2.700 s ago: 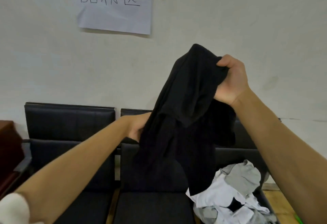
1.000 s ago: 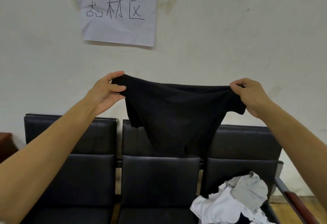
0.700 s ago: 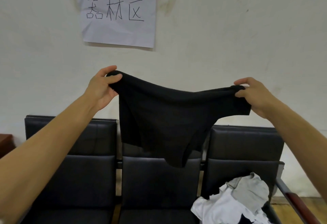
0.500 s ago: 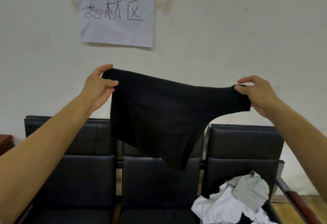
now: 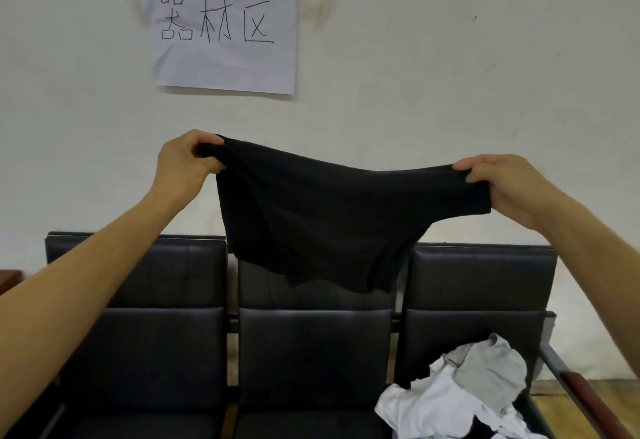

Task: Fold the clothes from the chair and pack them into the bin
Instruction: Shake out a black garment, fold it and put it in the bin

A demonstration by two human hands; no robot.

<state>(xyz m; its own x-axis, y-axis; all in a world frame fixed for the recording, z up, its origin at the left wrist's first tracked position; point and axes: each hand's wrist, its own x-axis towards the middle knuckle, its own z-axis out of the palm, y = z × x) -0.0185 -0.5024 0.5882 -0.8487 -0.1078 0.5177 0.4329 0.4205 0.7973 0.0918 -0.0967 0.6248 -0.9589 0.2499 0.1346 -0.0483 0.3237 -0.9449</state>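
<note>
Black garment (image 5: 322, 220) stretched between left hand (image 5: 181, 164) and right hand (image 5: 509, 185) — each pinching a corner.

We read one text only: a paper sheet (image 5: 225, 31) on the wall (image 5: 450, 57) carries three large handwritten characters in black marker, 器材区, set in a single row across its upper half. The sheet is white and creased, with a strip of clear tape along its top edge, and its lower half is blank. We find no other writing, label, brand or number that we can make out; the black garment (image 5: 322, 216) shows no readable print or tag from this view, and neither do the chairs (image 5: 311, 352) or the pile of clothes (image 5: 460, 400) on the right seat.
</note>
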